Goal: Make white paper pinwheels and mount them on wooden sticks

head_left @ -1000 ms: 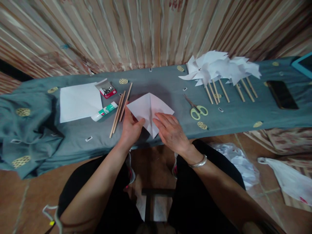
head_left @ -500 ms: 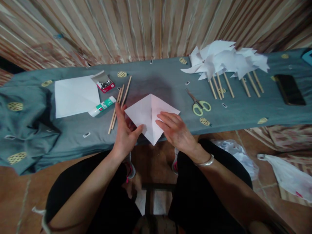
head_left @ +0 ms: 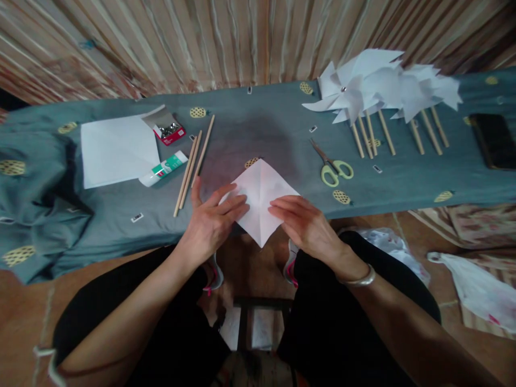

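A white square sheet of paper [head_left: 260, 207] is held turned like a diamond at the table's near edge, with a crease running down its middle. My left hand [head_left: 209, 223] grips its left side, fingers over the top face and the thumb out of sight. On the opposite corner, my right hand [head_left: 308, 223] has its fingers together on top, also with the thumb hidden. Wooden sticks [head_left: 188, 174] lie just beyond my left hand. Green-handled scissors [head_left: 332, 165] rest beyond my right hand, blades pointing away.
At the left are white paper sheets [head_left: 115, 153], a glue stick [head_left: 163, 168] and an opened red box of metal pins [head_left: 171, 133]. White paper pinwheels [head_left: 374, 86] on sticks lie at the back right, near a black phone [head_left: 494, 141]. A grey cloth [head_left: 266, 129] covers the table.
My left hand has swung its fingers from under the paper's left edge onto its top face. My right hand has slid outward to the right corner. The view has shifted slightly.
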{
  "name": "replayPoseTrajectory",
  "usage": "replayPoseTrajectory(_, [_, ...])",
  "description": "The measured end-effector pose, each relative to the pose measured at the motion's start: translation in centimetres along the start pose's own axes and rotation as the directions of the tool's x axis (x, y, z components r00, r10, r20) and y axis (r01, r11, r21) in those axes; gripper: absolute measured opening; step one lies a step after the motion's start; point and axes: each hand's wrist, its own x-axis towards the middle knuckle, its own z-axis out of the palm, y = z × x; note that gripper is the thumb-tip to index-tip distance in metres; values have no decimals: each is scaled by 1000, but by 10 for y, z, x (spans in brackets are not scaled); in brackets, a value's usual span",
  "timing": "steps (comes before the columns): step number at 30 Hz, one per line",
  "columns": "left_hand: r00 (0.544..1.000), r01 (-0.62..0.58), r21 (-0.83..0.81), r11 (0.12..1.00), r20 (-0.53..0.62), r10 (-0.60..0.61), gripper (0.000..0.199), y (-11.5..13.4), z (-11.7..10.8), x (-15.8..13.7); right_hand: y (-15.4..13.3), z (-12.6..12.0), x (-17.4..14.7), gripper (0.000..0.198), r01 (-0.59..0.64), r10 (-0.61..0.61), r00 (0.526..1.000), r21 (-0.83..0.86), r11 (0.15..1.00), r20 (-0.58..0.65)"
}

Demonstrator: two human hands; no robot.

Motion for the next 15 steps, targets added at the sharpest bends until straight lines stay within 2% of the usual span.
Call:
replayPoseTrajectory(3, [1000, 24, -53, 998, 21, -23, 24, 3, -7, 3, 3, -5, 2, 26, -86, 97, 994, 183, 979, -56])
replayPoseTrajectory(7, [989, 144, -165, 976, 41, -139, 21, 5, -12, 7, 7, -7, 6, 16, -247, 288, 955, 361, 899, -64])
replayPoseTrajectory(12, [963, 260, -222, 940, -10, -269, 23, -5, -9, 9, 11, -4, 10, 22, -495, 549, 836, 437, 751, 3])
replayPoseTrajectory(15, [950, 285, -232, 930, -56, -306, 23, -9, -4, 9, 12, -3, 14, 26, -577, 633, 773, 450, 681, 33])
